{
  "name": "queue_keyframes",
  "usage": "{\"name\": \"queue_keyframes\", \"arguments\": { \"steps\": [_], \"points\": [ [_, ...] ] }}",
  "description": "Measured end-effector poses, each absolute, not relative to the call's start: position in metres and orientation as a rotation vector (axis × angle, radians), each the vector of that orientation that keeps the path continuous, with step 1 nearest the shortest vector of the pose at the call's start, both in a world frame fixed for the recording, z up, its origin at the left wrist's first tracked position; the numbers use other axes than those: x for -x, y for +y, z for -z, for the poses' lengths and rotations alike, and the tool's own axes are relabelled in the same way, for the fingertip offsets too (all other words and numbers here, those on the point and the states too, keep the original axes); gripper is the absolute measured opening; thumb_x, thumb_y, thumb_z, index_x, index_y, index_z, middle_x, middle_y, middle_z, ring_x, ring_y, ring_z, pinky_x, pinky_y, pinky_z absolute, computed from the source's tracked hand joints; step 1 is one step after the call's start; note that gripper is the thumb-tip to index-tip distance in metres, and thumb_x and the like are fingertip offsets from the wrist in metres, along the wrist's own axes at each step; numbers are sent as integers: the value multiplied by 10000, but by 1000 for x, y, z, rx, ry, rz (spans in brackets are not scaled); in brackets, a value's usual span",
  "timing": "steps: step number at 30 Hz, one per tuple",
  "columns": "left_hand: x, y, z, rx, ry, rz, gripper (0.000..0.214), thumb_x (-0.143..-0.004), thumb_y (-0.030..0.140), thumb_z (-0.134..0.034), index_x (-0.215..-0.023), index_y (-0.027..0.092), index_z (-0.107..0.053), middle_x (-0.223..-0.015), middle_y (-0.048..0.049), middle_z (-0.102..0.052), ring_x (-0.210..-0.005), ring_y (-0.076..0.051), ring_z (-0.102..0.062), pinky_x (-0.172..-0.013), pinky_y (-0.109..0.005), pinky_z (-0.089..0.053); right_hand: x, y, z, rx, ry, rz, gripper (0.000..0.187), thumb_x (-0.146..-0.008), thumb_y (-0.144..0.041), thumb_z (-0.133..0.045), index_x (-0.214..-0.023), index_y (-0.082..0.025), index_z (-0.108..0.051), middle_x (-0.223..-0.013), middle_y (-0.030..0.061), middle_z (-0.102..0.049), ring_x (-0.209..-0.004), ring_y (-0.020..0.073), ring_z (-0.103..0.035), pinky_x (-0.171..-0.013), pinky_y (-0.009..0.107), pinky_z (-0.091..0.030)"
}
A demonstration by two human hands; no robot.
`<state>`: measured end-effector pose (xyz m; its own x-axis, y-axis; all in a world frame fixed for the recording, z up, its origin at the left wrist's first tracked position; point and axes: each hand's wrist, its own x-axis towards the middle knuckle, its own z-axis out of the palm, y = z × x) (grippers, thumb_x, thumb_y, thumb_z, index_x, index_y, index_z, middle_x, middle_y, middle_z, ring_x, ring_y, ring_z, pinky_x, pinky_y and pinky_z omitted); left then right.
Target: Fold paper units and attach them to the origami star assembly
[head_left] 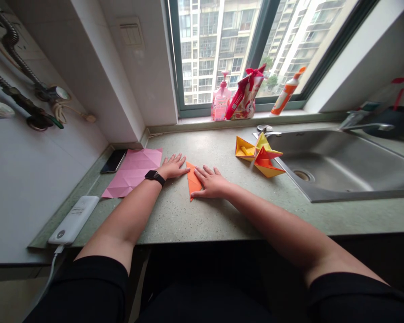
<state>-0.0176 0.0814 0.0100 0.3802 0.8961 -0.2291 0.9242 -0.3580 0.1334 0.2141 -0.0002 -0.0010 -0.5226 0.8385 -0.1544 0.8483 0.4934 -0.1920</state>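
A narrow orange folded paper (193, 180) lies flat on the speckled green countertop (175, 220), pointing toward me. My right hand (210, 182) rests palm down with its fingers apart, the fingertips lying over the paper's right side. My left hand (173, 166) lies flat just left of the paper, its fingertips at or very near the top corner. A black watch (155, 177) circles my left wrist. Left of that hand lies a creased pink paper sheet (132, 172), not touching it.
A yellow and orange origami model (259, 156) stands beyond my right hand, beside a steel sink (343, 168). A phone (113, 161) and a white power bank (73, 220) lie at the left. Bottles and a red-ribboned bag stand on the windowsill (242, 117).
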Motion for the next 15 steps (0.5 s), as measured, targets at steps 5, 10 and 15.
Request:
{"name": "queue_keyframes", "arguments": {
  "steps": [5, 10, 15],
  "points": [
    [22, 76, 8, -2401, 1736, -422, 637, -1093, 466, -480, -1656, 170, -491, -1739, -184, -458, -1646, -369, -364, -1353, -578, -259, -219, -3, 11, -1531, 2782, 347, 1151, -909, -916, -520, -1787, -215, -269, -1852, 123, -190, -1716, 446, -121, -1365, 680, -115],
    [28, 67, 5, -2476, 1522, -807, 337, -1061, 279, -538, -1334, 185, -713, -1391, -125, -722, -1344, -273, -642, -1211, -458, -487, -231, 4, 14, -1664, 2928, 581, 929, -1038, -785, -441, -1773, -231, -314, -1822, 139, -317, -1683, 378, -301, -1354, 636, -234],
    [20, 51, -7, -2476, 1425, -838, 172, -1029, 295, -643, -968, 211, -780, -1037, -72, -741, -994, -243, -706, -965, -396, -577, -242, 12, 12, -1874, 3062, 889, 757, -1067, -647, -524, -1693, -227, -453, -1506, 156, -711, -1413, 339, -651, -1207, 538, -487]
  ]
}}
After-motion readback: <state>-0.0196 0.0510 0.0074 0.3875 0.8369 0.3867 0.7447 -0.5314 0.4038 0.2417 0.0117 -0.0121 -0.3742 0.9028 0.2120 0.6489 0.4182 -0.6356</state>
